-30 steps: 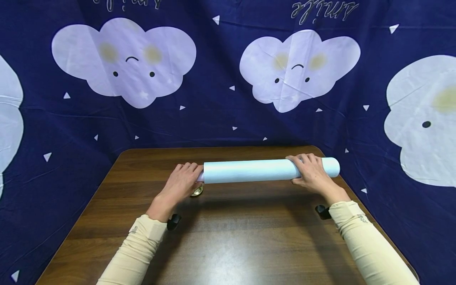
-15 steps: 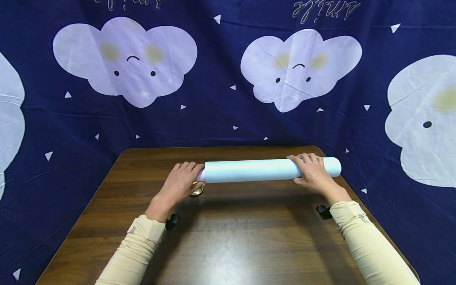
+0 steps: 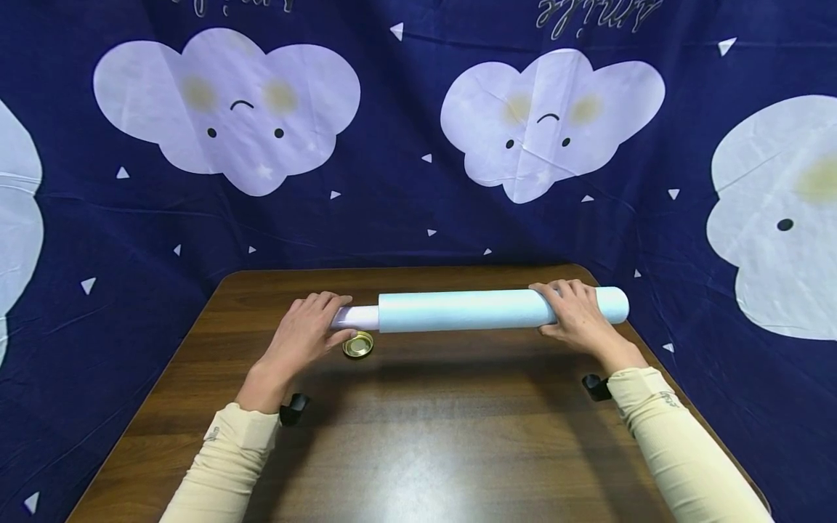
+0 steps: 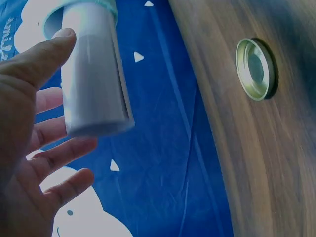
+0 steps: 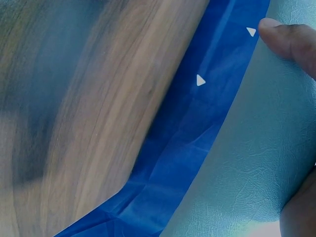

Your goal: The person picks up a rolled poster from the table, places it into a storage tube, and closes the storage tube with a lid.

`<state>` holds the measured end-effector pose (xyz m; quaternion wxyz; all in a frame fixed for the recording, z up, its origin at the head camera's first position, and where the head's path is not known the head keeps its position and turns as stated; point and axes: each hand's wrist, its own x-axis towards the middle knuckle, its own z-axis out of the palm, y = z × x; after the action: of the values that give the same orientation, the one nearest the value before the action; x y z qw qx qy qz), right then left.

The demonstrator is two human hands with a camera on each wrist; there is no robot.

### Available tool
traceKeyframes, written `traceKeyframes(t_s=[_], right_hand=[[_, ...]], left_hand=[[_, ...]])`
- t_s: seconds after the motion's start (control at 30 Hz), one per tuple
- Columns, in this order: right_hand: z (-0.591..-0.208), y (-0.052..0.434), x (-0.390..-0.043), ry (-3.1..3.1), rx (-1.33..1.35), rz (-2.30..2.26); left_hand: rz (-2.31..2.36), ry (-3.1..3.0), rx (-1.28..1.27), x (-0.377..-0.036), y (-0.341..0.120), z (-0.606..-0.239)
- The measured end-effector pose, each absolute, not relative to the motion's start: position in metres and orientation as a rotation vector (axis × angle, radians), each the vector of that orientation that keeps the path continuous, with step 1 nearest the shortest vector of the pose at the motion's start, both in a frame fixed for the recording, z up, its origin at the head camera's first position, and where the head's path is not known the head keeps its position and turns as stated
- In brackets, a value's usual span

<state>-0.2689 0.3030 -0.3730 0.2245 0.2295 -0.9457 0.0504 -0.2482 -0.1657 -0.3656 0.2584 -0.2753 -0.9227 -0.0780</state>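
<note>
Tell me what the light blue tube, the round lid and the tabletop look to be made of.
Light blue tube: perhaps textured paper or leatherette, satin finish; fine creases show up close.
Round lid: likely metal, shiny gold, judging by its bright rim.
Tabletop: wood or wood-look laminate, fairly glossy; brown grain and reflected light show.

Blue tube [image 3: 464, 310]: showing fine, leathery creases
Inner roll [image 4: 94, 79]: looking smooth and glossy
Lid [image 3: 357, 345]: shining like gold metal
Tabletop [image 3: 458, 414]: showing glossy wood grain
Backdrop [image 3: 386, 225]: hanging as creased cloth
</note>
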Motion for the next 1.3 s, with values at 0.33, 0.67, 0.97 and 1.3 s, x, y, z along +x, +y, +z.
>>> traceKeyframes(t_s=[0.33, 0.67, 0.97, 1.3], right_hand=[[-0.372, 0.305, -0.271, -2.606, 0.630, 0.135], [-0.372, 0.305, -0.272, -2.593, 0.640, 0.128], [-0.373, 0.303, -0.272, -2.593, 0.647, 0.141], [-0.374, 0.303, -0.273, -2.579, 0.658, 0.130]], left_hand=[[-0.433, -2.568, -0.667, -0.247, -0.192, -0.372], [-0.820, -2.571, -0.610, -0.248, -0.200, -0.389], [-1.249, -2.547, -0.549, -0.248, -0.198, -0.396], [-1.399, -2.437, -0.524, -0.251, -0.195, -0.404]])
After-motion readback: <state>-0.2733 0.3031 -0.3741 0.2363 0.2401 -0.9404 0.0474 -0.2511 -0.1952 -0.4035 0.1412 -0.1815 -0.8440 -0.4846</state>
